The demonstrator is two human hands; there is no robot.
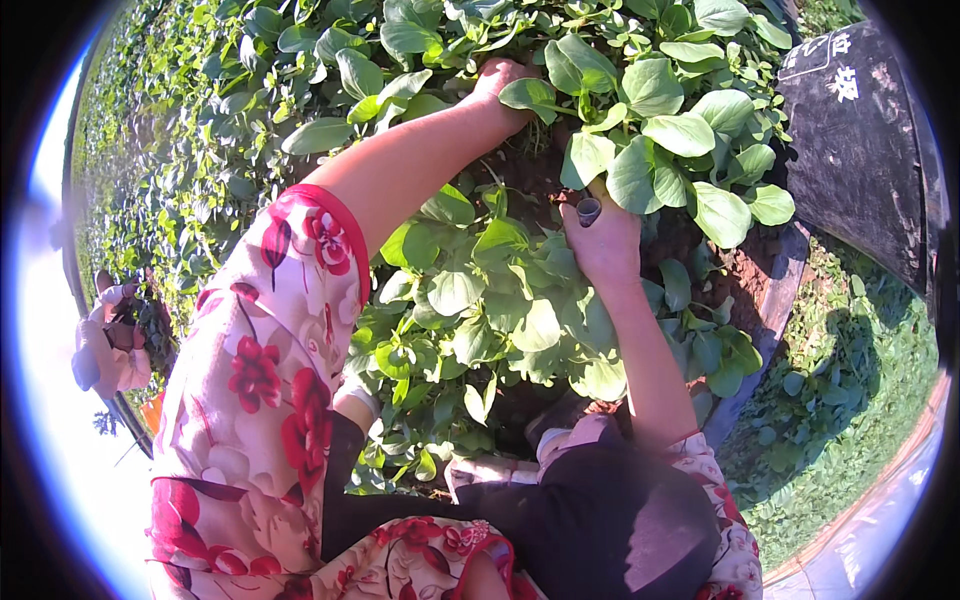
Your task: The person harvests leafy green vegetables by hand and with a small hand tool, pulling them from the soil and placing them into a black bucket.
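The leafy plant (680, 134) is spread right of the left hand (504, 80), whose hidden fingers cannot be read, and just beyond the right hand (612, 245), clamped around a tubular handle (588, 209).

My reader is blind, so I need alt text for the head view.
A person's right hand holds a round-ended handle beside leafy green plants, while the left hand reaches in among them. The sleeves are floral.
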